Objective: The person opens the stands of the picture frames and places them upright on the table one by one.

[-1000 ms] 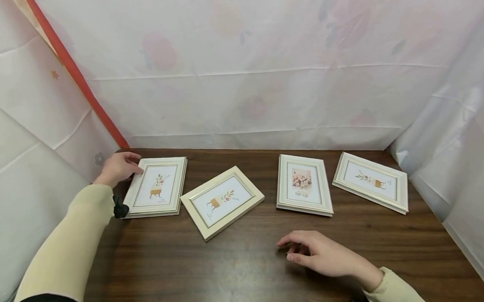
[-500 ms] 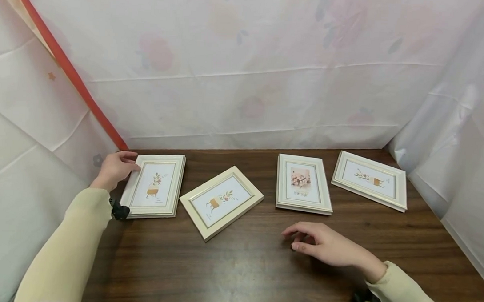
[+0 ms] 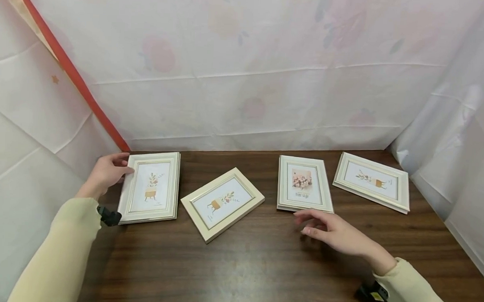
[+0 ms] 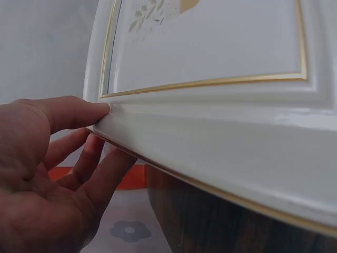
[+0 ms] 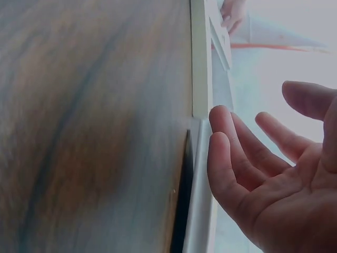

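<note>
At the far left, a cream picture frame (image 3: 173, 184) shows a drawing of a leafy plant in an orange pot on legs. My left hand (image 3: 107, 170) pinches its left border, and the left wrist view has the thumb (image 4: 79, 112) on the face and the other fingers under the edge. That edge appears raised from the table. My right hand (image 3: 339, 234) holds nothing, its fingers loosely bent. Its fingertips overlap the front edge of a third frame (image 3: 328, 189) with a pink flower picture. In the right wrist view the fingers (image 5: 220, 158) are apart.
Between the hands, another cream frame (image 3: 197, 227) lies turned at an angle. A fourth frame (image 3: 402, 192) lies slanted at the back right. White printed cloth (image 3: 243, 102) walls the brown wooden table (image 3: 229, 275) at the back and both sides, with a red strip (image 3: 80, 83) at left.
My left hand has moved slightly left, and the frame it holds has shifted and tilted with it. My right hand has moved forward and right, up to the flower-picture frame.
</note>
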Demonstrator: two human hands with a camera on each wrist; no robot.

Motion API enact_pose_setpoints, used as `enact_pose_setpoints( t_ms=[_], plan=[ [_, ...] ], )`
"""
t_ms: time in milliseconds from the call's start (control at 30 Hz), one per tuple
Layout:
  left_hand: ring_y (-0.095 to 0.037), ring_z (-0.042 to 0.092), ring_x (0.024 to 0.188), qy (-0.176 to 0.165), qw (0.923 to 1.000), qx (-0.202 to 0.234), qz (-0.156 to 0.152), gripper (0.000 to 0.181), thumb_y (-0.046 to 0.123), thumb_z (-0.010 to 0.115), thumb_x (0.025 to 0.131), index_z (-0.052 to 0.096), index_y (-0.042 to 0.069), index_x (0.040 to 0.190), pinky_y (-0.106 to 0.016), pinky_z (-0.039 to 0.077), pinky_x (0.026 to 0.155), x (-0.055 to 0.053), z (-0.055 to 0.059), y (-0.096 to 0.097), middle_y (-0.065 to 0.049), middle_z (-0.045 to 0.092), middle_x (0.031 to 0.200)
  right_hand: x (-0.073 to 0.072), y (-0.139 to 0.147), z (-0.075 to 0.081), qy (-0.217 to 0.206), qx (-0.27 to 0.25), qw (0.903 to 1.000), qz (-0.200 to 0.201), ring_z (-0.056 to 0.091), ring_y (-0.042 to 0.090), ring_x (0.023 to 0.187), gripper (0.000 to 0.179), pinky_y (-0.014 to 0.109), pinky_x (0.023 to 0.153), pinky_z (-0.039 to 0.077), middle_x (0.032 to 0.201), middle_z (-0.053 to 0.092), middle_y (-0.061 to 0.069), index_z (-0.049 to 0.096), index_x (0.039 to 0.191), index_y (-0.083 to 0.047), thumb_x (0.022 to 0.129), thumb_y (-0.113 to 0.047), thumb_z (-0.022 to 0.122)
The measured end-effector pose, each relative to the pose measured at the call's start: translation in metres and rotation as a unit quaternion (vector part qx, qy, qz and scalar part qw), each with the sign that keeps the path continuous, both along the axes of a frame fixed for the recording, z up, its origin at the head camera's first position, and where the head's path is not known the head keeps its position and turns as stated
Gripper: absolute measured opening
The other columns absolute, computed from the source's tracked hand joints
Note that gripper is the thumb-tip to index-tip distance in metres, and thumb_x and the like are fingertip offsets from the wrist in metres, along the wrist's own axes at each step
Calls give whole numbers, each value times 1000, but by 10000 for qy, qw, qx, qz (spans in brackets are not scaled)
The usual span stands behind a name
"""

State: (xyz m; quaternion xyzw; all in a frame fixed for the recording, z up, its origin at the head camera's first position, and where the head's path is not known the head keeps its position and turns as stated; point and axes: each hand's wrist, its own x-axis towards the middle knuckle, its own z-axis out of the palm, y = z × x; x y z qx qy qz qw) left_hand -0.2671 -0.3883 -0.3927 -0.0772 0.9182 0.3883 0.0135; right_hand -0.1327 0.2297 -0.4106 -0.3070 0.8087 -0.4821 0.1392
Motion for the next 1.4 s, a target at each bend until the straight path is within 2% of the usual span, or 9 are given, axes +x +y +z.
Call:
enact_pose_setpoints(
  t_ms=[267, 467, 633, 833, 967, 1167, 1300, 1400],
  plan=[
    [-32, 46, 106, 261, 9993, 207, -138, 67, 9, 62, 93, 33, 2, 153, -28, 56, 67, 3, 10, 18, -22, 42, 126, 7, 28, 1, 106, 138, 9987, -482, 68, 25, 94, 35, 33, 74, 56, 118, 63, 19, 53, 134, 0, 101, -7, 58],
    [-32, 47, 108, 343, 9986, 399, -12, 66, 5, 62, 94, 33, 4, 153, -32, 58, 71, 13, 17, 13, -26, 37, 135, 7, 41, 5, 227, -59, 9978, -616, 69, 23, 96, 35, 31, 76, 56, 120, 61, 23, 52, 135, 3, 101, -5, 57],
    [-31, 51, 112, 402, 9968, 686, 81, 65, 10, 63, 96, 32, 5, 153, -28, 57, 71, 22, 22, 11, -25, 38, 145, 7, 51, 11, 274, 36, 9964, -807, 69, 22, 98, 37, 32, 76, 56, 123, 61, 23, 50, 136, 4, 101, -5, 56],
    [-16, 54, 104, 674, 9943, 805, 190, 61, 10, 66, 95, 37, 7, 149, -30, 57, 73, 33, 26, 16, -20, 47, 140, 9, 65, 10, 290, 116, 9947, -984, 70, 20, 99, 37, 32, 76, 57, 123, 62, 23, 49, 137, 4, 102, -6, 56],
    [-9, 55, 103, 813, 9930, 794, 310, 58, 19, 69, 96, 39, 10, 145, -28, 57, 72, 39, 27, 12, -17, 47, 139, 9, 70, 8, 332, 215, 9937, -1050, 69, 19, 98, 36, 29, 77, 56, 122, 63, 20, 50, 137, 3, 102, -5, 55],
    [-3, 56, 100, 961, 9912, 834, 366, 53, 30, 70, 94, 44, 17, 138, -27, 57, 72, 44, 30, 7, -8, 50, 133, 5, 72, 8, 435, 217, 9933, -1051, 69, 20, 97, 35, 29, 76, 56, 120, 64, 19, 51, 136, 2, 102, -4, 55],
    [-1, 58, 93, 1091, 9871, 1023, 573, 43, 35, 70, 93, 48, 26, 129, -25, 56, 69, 48, 34, 7, 1, 51, 124, 3, 70, 7, 376, 146, 9939, -1027, 69, 20, 97, 36, 29, 76, 56, 121, 63, 20, 51, 136, 3, 102, -5, 55],
    [-1, 60, 90, 1210, 9830, 1186, 703, 36, 36, 69, 93, 51, 28, 123, -22, 56, 67, 50, 37, 9, 4, 52, 118, 3, 67, 7, 251, 132, 9945, -1004, 69, 21, 99, 37, 30, 77, 56, 123, 63, 21, 50, 137, 3, 102, -7, 56]
  ],
)
